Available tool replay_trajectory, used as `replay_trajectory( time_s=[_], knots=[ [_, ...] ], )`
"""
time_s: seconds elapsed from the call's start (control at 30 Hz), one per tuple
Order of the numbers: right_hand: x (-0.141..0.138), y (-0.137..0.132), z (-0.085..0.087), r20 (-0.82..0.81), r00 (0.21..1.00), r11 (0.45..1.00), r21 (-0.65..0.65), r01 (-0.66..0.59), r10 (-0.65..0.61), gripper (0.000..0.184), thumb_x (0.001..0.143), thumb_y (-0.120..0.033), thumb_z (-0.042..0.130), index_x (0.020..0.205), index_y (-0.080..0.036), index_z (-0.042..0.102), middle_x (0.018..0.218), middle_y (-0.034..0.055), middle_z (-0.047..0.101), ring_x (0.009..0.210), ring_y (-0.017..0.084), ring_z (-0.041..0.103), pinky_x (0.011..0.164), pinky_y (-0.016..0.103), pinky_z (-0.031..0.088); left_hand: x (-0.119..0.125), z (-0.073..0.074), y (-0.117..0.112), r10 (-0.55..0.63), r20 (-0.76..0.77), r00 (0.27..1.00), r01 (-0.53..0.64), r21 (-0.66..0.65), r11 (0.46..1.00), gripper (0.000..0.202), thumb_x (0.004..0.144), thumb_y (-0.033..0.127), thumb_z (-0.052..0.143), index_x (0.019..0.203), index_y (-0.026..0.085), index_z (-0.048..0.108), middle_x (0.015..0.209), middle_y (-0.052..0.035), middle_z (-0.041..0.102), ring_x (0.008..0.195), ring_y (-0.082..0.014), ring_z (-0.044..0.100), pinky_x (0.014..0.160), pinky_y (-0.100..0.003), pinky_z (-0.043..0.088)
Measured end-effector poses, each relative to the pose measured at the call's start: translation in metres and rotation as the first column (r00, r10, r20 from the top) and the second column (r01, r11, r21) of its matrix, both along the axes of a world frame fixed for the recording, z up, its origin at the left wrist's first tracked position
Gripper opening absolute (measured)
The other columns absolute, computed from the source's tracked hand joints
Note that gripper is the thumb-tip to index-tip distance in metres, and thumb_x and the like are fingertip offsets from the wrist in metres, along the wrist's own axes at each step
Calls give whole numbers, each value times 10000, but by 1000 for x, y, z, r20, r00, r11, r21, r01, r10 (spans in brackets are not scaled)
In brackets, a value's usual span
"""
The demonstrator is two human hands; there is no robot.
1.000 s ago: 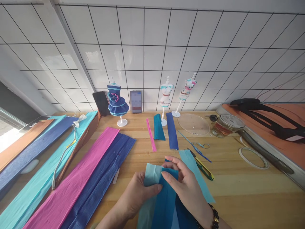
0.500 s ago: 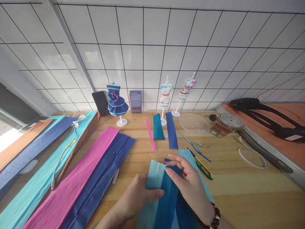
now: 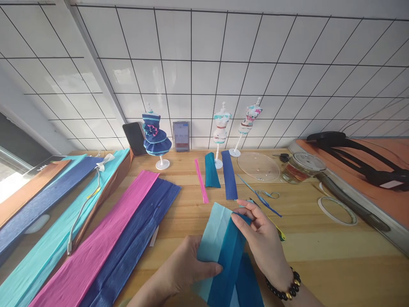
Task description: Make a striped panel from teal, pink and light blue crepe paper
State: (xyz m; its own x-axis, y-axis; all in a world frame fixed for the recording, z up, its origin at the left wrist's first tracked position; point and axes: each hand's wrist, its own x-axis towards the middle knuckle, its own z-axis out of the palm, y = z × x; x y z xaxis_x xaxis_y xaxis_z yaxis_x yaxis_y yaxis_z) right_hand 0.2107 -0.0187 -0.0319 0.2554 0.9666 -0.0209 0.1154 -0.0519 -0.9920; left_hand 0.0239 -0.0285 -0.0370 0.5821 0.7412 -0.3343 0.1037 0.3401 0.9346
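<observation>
Both hands hold a stack of crepe paper strips (image 3: 223,251) near the table's front edge: a light blue strip underneath, a teal one on top, a dark blue one at the right. My left hand (image 3: 183,270) grips the stack's lower left edge, thumb lying across the paper. My right hand (image 3: 263,245), with a dark bead bracelet on its wrist, pinches the teal strip's upper end between thumb and fingers. Small scissors with a yellow-green handle (image 3: 279,232) lie partly hidden behind my right hand.
Long pink (image 3: 105,243) and blue crepe sheets lie at the left. Three small mannequins (image 3: 155,136) stand by the tiled wall with a phone (image 3: 136,138). Short teal (image 3: 211,170), blue and pink strips, a clear lid (image 3: 258,166), a glass jar (image 3: 298,167) and a tape ring (image 3: 337,209) sit farther back.
The paper stack has shifted up and to the right and tilted. My right hand moved up-right along the teal strip's end, covering more of the scissors.
</observation>
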Motion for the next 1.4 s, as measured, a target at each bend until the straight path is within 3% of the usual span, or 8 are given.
replay_trajectory(
  time_s=[0.53,0.7,0.8,0.9,1.0,1.13,1.3,1.4],
  knots=[
    [17,10,8,-246,952,979,44,200,-184,443,612,-397,788,990,-232,627,862,10,654,855,161,571,755,279,456,1,-5,4,20,-42,999,-21,-38,999,260,637,324,694,776,113,632,623,-7,638,507,-112,579,511,-211,470],
    [20,7,14,-296,947,982,100,163,-127,401,629,-349,787,977,-242,620,795,0,653,789,149,584,683,252,476,-4,-8,11,161,-186,969,-116,231,966,195,705,322,619,677,130,634,582,-3,639,530,-148,603,497,-222,466],
    [18,-6,23,-218,966,977,186,-99,139,308,697,-298,742,971,-255,609,731,-13,652,684,134,590,612,248,483,-13,-10,18,326,-217,920,-220,404,888,166,736,272,580,684,151,681,626,-6,678,634,-174,636,582,-230,476],
    [8,-22,35,-56,882,873,184,-452,468,262,728,-219,707,970,-252,612,705,-13,670,694,144,614,697,291,494,-28,-11,26,450,-181,874,-295,538,789,176,710,217,565,798,188,715,800,-25,739,770,-203,673,695,-264,506],
    [-9,-34,39,168,764,756,122,-644,624,247,718,-99,663,910,-251,634,751,-15,680,789,149,611,777,297,473,-42,-10,35,506,-144,850,-304,652,695,204,682,199,569,817,208,721,973,-62,731,922,-232,662,812,-330,505],
    [-30,-37,23,439,631,656,118,-746,639,345,687,16,589,917,-239,623,787,-32,667,783,119,580,730,226,453,-55,-13,44,539,-164,826,-237,766,597,186,713,214,572,790,237,739,1064,-86,700,986,-248,635,845,-400,492],
    [-40,-35,-10,731,395,528,57,-848,556,216,820,-80,530,950,-228,615,794,-15,667,788,129,538,703,234,408,-60,-29,50,553,-241,797,-110,843,526,196,734,200,577,781,262,756,1061,-99,696,987,-263,618,855,-446,473],
    [-42,-36,-21,790,321,485,34,-874,523,210,864,-104,470,953,-223,618,763,-10,669,754,137,519,679,257,388,-61,-35,52,553,-294,779,-33,862,505,212,764,205,564,753,281,762,1013,-95,713,944,-266,615,820,-446,477]
  ],
)
